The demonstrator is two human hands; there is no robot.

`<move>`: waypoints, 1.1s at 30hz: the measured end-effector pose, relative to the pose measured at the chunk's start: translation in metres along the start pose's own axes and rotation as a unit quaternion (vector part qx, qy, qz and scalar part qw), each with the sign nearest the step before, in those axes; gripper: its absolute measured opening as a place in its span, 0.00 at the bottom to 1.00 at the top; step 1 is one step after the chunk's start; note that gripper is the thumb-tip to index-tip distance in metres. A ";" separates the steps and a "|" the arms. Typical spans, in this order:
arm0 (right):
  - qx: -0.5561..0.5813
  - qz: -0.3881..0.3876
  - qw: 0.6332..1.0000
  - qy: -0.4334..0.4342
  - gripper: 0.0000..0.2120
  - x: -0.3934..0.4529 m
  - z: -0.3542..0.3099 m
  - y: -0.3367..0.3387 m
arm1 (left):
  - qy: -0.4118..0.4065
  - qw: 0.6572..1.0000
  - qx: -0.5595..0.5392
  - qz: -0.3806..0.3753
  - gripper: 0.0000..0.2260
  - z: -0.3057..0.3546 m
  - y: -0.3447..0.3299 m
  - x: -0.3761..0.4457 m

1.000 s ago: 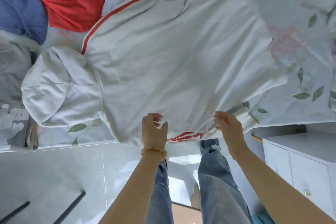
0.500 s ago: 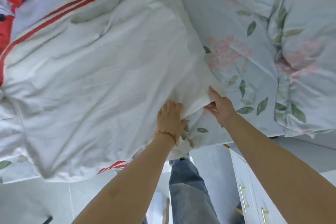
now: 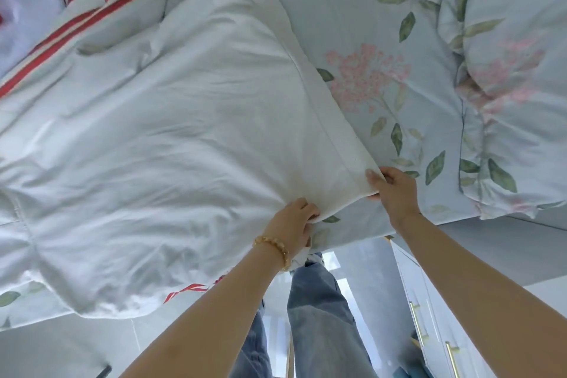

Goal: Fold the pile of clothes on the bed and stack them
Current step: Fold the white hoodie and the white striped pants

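Note:
A white hoodie [image 3: 171, 132] with red stripes along its sleeve [image 3: 61, 37] lies spread flat on the bed, its hem running diagonally toward the near edge. My left hand [image 3: 291, 224], with a bead bracelet on the wrist, pinches the near hem corner from below. My right hand [image 3: 395, 190] grips the same hem corner a little to the right, thumb on top of the fabric. A second striped sleeve end [image 3: 187, 288] pokes out under the hoodie at the bed's edge.
The bed is covered by a pale blue floral sheet [image 3: 383, 95], with a matching pillow [image 3: 515, 86] at the right. More clothes [image 3: 24, 18] lie at the top left. A white cabinet with gold handles [image 3: 429, 325] stands right of my legs on the tiled floor.
Both hands have shifted right along the hoodie's edge, from the side near the sleeve to the hem corner, and now grip it. The view has swung right, so the hood is out of frame.

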State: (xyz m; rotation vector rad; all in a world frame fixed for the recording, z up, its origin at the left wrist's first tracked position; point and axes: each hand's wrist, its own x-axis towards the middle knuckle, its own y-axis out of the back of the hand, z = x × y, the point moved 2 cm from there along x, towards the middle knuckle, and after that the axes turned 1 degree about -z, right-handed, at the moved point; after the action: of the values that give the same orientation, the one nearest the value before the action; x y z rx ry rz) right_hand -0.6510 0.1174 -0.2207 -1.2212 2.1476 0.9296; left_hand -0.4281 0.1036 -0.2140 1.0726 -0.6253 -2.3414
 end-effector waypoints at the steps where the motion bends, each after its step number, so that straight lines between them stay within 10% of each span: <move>1: -0.020 0.001 1.000 0.004 0.09 0.002 0.000 -0.002 | 0.015 1.000 -0.020 -0.006 0.08 -0.001 0.001 0.001; 12: 0.198 -0.045 0.964 -0.172 0.10 -0.049 0.021 -0.030 | 0.160 0.983 -0.037 0.087 0.14 -0.034 0.009 -0.060; 18: 0.246 0.031 0.954 -0.167 0.05 -0.063 0.005 -0.061 | 0.188 0.976 0.060 0.088 0.20 -0.041 -0.010 -0.072; 33: 0.214 0.020 0.974 -0.069 0.07 -0.069 -0.099 -0.078 | 0.097 0.946 -0.146 0.273 0.08 -0.078 0.079 -0.151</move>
State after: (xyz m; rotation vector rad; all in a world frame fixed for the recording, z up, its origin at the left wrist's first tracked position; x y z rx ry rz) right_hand -0.5583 0.0510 -0.1334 -0.8771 2.1215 0.5093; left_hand -0.2612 0.1164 -0.1287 0.8459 -0.4142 -1.7546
